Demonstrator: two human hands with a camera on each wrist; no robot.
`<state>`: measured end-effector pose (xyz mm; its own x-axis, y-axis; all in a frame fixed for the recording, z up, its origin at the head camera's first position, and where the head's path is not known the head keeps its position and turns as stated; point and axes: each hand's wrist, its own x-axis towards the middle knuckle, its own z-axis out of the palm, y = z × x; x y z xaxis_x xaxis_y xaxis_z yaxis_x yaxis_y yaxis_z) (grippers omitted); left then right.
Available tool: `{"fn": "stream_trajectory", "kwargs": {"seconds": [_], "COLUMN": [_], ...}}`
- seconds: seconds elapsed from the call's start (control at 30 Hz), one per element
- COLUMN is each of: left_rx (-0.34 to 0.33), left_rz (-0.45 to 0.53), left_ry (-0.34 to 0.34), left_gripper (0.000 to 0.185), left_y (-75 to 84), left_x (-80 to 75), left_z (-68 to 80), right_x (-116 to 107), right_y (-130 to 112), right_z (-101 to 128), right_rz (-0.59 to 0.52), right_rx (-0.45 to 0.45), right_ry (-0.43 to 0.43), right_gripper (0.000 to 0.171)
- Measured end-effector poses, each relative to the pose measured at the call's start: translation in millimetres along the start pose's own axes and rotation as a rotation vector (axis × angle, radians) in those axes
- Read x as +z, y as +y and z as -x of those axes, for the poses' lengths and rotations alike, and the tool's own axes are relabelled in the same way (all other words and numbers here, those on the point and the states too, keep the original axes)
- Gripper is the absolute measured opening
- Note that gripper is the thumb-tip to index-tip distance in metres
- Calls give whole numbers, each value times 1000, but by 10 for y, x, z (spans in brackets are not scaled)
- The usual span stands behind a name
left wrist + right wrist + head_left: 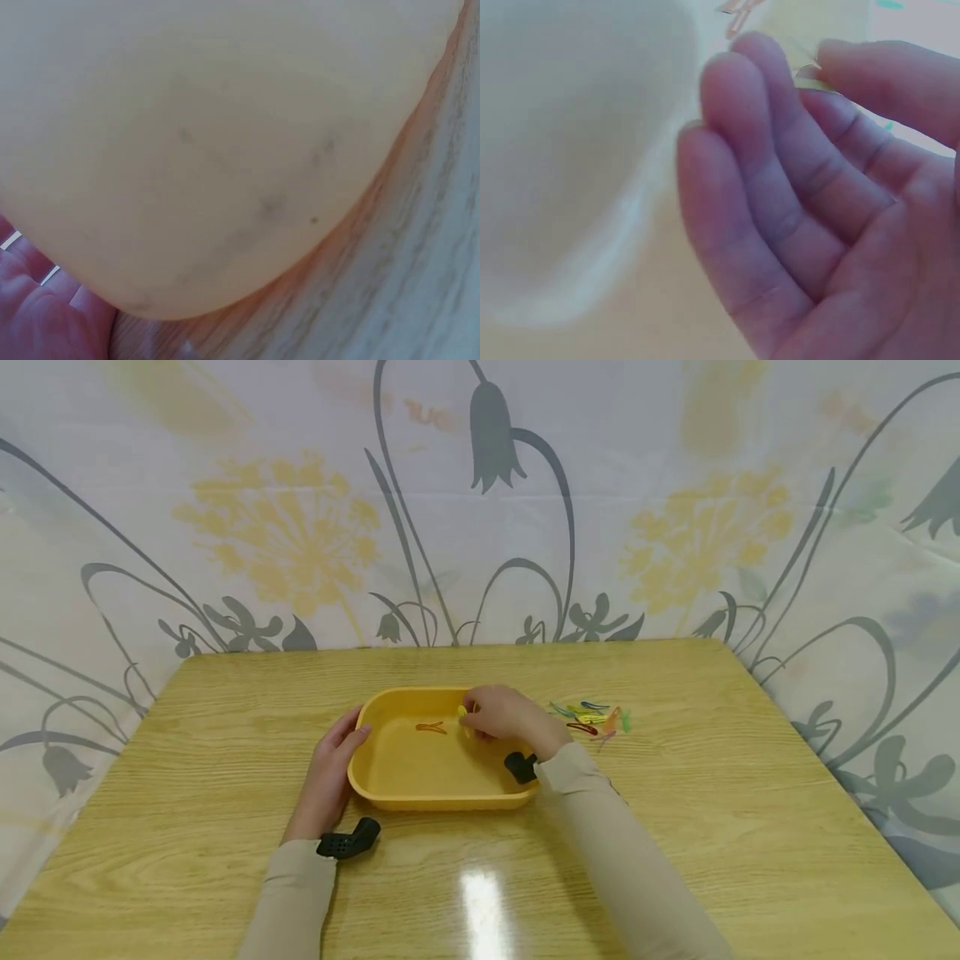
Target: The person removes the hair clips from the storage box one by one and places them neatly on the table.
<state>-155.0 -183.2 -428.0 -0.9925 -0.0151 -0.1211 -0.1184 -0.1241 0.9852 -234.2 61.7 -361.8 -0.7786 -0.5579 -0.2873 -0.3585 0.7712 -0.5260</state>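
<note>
A yellow plastic tray (420, 772) with rounded corners sits on the table. My left hand (333, 756) grips its left side, thumb over the rim and fingers along the outside; in the left wrist view the tray wall (225, 187) fills most of the picture. Over the tray's right part, my right hand (506, 714) pinches a yellow hair clip (462, 714) between thumb and forefinger. The right wrist view shows only a small part of that clip (817, 81), mostly behind the fingers. Orange hair clips (431, 727) lie on the tray floor near its back.
A loose pile of hair clips (588, 717) in several colours lies on the wooden table (712, 827), just right of the tray. Behind the table hangs a flower-patterned cloth (427, 543). Dark wrist cameras sit on both wrists, the right one over the tray's right edge.
</note>
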Motion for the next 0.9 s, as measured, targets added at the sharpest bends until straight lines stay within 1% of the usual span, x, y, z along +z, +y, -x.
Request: {"fn": "stream_trajectory", "kwargs": {"seconds": [0.17, 0.3, 0.4, 0.53, 0.7, 0.9], "left_rx": [9, 6, -1, -1, 4, -4], "left_rz": [7, 9, 9, 17, 25, 19], "left_ry": [-1, -4, -8, -12, -13, -11], "left_gripper": [52, 52, 52, 53, 53, 52], "left_y": [0, 4, 7, 4, 7, 13], "left_x": [1, 6, 10, 9, 9, 8], "left_z": [0, 5, 12, 19, 12, 18], "right_x": [-29, -30, -21, -25, -67, -81], "right_y": [12, 22, 40, 61, 53, 101], "right_z": [72, 129, 159, 224, 340, 449], "right_rz": [-98, -212, -261, -304, -353, -378], "right_rx": [-34, -46, -58, -83, -95, -123], "right_ry": [54, 57, 66, 90, 116, 155], "right_gripper": [22, 21, 20, 16, 15, 14]}}
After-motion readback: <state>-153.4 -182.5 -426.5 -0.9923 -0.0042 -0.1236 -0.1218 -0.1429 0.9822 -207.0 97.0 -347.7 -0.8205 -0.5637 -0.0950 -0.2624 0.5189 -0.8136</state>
